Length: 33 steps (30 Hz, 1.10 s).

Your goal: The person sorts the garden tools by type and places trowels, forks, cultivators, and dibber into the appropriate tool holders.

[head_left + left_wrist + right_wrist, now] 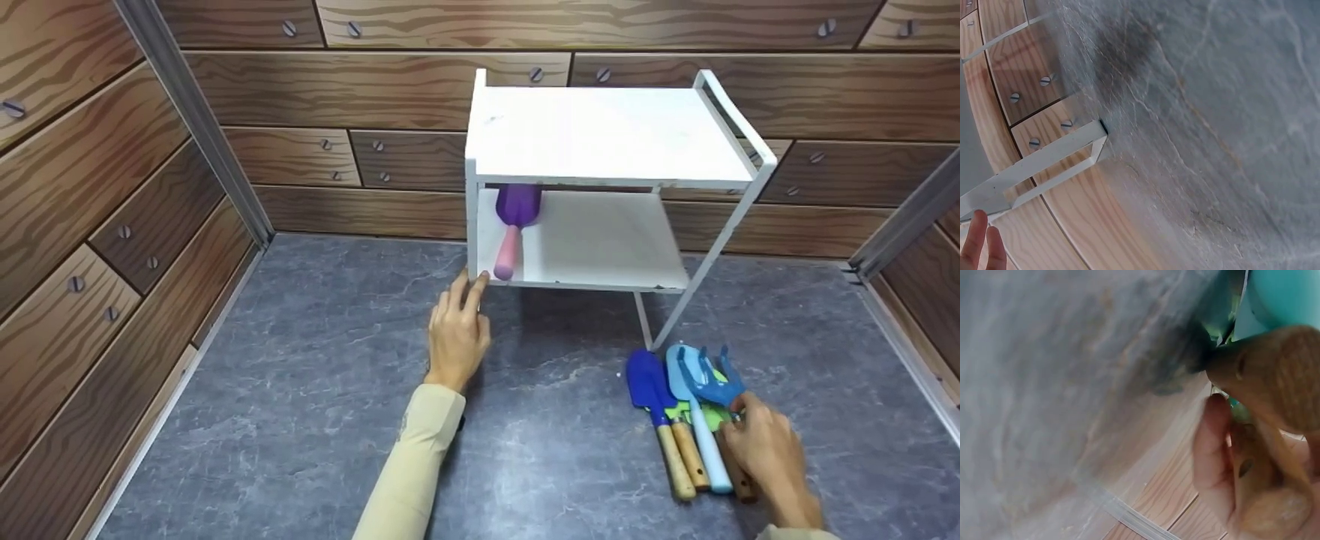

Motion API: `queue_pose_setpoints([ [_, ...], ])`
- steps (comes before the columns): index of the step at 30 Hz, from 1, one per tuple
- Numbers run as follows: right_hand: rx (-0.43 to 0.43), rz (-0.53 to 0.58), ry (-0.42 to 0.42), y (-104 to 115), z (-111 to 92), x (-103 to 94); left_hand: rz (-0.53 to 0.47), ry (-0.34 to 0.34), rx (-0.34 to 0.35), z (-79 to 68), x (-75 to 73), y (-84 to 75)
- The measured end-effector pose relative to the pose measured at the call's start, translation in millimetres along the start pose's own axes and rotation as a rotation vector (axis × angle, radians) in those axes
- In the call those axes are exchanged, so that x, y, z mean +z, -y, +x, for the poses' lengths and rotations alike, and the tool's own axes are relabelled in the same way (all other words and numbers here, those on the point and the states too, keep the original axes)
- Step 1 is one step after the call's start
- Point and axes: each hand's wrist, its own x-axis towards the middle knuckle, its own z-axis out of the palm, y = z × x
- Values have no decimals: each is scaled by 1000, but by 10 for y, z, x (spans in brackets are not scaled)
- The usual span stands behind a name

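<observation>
Two hands at work: the right hand (769,446) has its fingers curled closed round the handle of the blue fork (718,390), tines over the blade of the light-blue trowel (709,442), toward the right edge of the desk (315,375) by the front right foot of the rack (607,139); the left hand (455,337) has fingers nearly straight, gripping nothing, tips at the rack's front left post. Purple trowel (519,206) rests at the left edge of the lower shelf (607,240). Judgement: grip firmly near the neck, raise tines straight up to avoid snagging, steady the post only lightly.
</observation>
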Motion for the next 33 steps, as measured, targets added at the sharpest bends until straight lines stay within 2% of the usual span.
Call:
queue_pose_setpoints([
  [3, -51, 38, -142, 8, -45, 22, -4, -1, -4, 4, 1, -5],
  [7, -92, 78, -253, 12, -78, 47, -6, -13, -5, 9, 8, -5],
  [17, -175, 140, -289, 21, -113, 53, -18, -9, -12, -3, 24, -10],
  [27, -96, 193, -331, 93, -100, 64, -18, -13, 3, -12, 20, -11],
  [33, -143, 206, -372, 96, -103, 88, -23, -4, -2, -12, 11, -11],
])
